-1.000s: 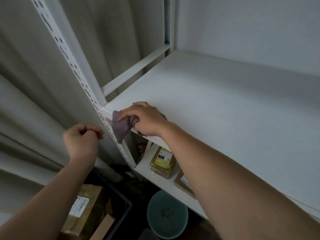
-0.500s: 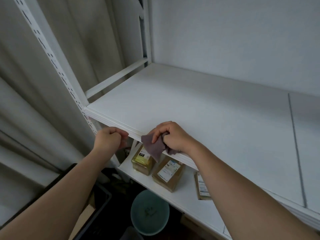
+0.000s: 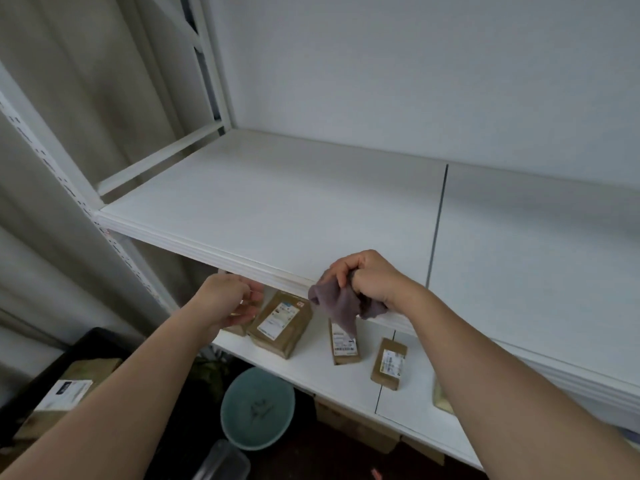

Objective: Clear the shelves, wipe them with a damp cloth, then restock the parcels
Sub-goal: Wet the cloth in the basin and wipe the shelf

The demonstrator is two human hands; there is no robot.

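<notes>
My right hand [image 3: 374, 282] grips a bunched purple-grey cloth [image 3: 337, 303] against the front edge of the bare white upper shelf [image 3: 277, 209]. Part of the cloth hangs below that edge. My left hand [image 3: 228, 299] hovers just under the shelf's front edge, left of the cloth, fingers loosely curled and holding nothing. On the lower shelf [image 3: 311, 375] lie several brown parcels with white labels: a large one [image 3: 280, 323], a slim one [image 3: 343, 346] partly behind the cloth, and a small one [image 3: 389, 363]. Another is mostly hidden behind my left hand.
A white slotted upright [image 3: 45, 143] frames the shelf's left side, with curtains behind it. On the floor stand a teal bucket [image 3: 258, 407], a black crate [image 3: 31, 382] holding a labelled parcel [image 3: 64, 393], and a clear plastic container [image 3: 221, 462]. A seam [image 3: 437, 220] divides the upper shelf.
My right hand has slid the cloth rightward along the shelf's front edge from the left corner. My left hand followed to the right and now sits below the edge.
</notes>
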